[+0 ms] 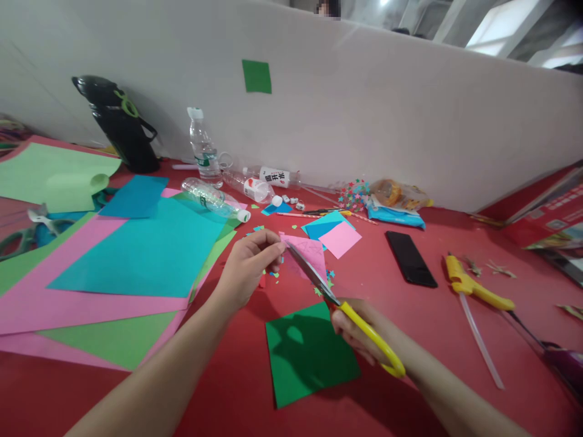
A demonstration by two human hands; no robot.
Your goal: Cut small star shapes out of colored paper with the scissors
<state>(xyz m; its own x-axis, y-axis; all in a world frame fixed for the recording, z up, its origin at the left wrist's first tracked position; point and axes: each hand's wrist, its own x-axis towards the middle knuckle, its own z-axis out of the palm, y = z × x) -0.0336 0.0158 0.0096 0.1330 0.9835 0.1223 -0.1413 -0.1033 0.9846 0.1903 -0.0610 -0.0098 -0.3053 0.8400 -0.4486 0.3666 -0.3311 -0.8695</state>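
Observation:
My left hand (pixel 255 261) pinches the left edge of a small pink paper sheet (pixel 317 250) that has faint lines drawn on it. Yellow-handled scissors (pixel 371 332) are in my right hand (pixel 357 328), their blades lying across the pink paper and pointing toward my left fingertips. Whether the blades are cutting at this instant I cannot tell. Under both hands lies a green paper square (pixel 310 358), partly in shadow. Small star-shaped paper cutouts (pixel 317 292) and scraps are scattered on the red table around the pink sheet.
Large coloured sheets (pixel 136 255) spread over the left side. Plastic bottles (pixel 214 200) and a black flask (pixel 121 130) stand or lie by the white partition. To the right are a black phone (pixel 411 259) and a yellow glue gun (pixel 478 288) with its cord.

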